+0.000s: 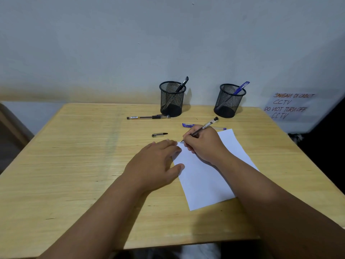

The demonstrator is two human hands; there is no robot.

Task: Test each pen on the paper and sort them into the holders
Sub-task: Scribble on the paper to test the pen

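Forearms reach up from the near edge of the wooden table [74, 165]. On the white paper [205, 180], the right hand [203, 144] pinches a black pen [202, 128] with its tip at the sheet's far left corner, while the left hand [155, 161] lies flat, fingers straight, pinning the paper's left edge. A firm left-hand press and short light strokes should show whether ink flows. Just beyond the right hand lies a blue pen [188, 125]; ahead of the left hand sit a loose pen cap [159, 134] and, farther off, a capped black pen [147, 117]. Beyond these stand two mesh holders: the left holder [171, 101] holds a black pen, the right holder [228, 101] a blue one.
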